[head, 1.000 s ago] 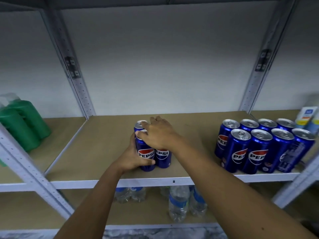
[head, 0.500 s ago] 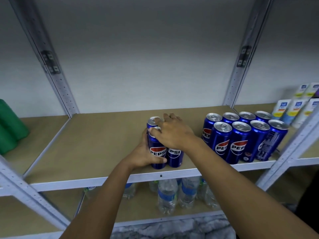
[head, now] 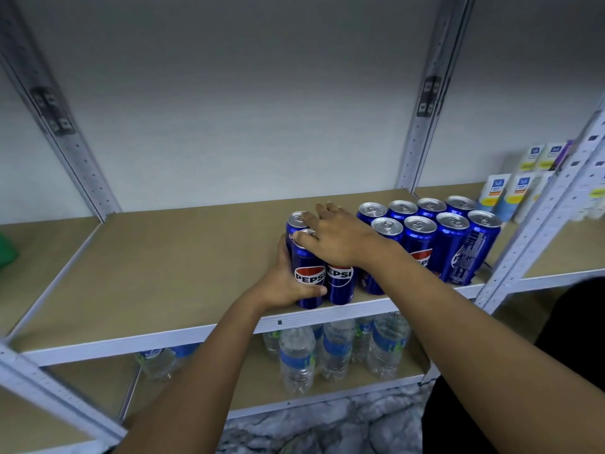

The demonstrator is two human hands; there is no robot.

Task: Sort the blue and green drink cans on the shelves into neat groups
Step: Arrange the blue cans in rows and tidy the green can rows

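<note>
A small cluster of blue Pepsi cans [head: 340,283] stands upright near the front edge of the tan shelf [head: 157,263]. My left hand [head: 284,283] wraps round the cluster's left side, thumb across the front can [head: 307,257]. My right hand [head: 340,237] lies flat over the can tops, fingers spread. Just to the right stands a larger block of blue cans [head: 455,244] in two rows; the cluster nearly touches it. A green item [head: 6,250] peeks in at the far left edge. How many cans sit under my hands is hidden.
Water bottles [head: 327,352] stand on the lower shelf. White and blue cartons [head: 510,191] fill the neighbouring bay at the right. Perforated metal uprights [head: 537,224] frame the bay. The shelf's left half is bare board.
Both hands have slid the cluster of blue cans rightward along the shelf, closing most of the gap to the larger block. The view has also swung right.
</note>
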